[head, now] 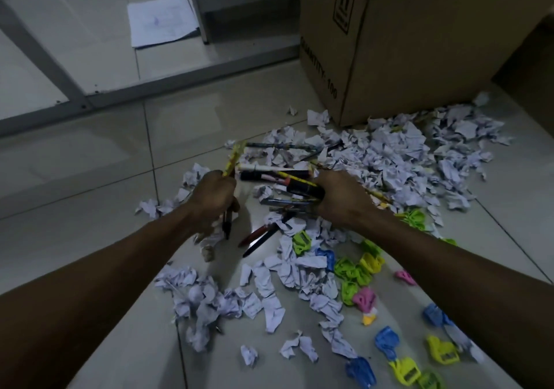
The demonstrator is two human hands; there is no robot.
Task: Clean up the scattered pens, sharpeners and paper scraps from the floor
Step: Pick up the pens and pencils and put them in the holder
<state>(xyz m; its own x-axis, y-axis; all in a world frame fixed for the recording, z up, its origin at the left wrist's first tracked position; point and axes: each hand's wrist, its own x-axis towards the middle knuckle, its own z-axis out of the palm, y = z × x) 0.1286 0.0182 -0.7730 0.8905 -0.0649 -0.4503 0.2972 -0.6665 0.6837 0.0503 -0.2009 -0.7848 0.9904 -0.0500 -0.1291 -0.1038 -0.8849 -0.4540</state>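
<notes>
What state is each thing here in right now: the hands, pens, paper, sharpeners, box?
Left hand: grips a few pens, one yellow.
Right hand: grips a bundle of pens and markers.
Red and black pens: loose on the floor.
Crumpled white paper scraps: scattered.
Coloured plastic sharpeners: scattered.
Brown cardboard box: upright on the floor.

1 cardboard box [419, 43]; 1 flat paper sheet [162, 19]; 2 hands; paper scraps [398, 154] uncountable.
</notes>
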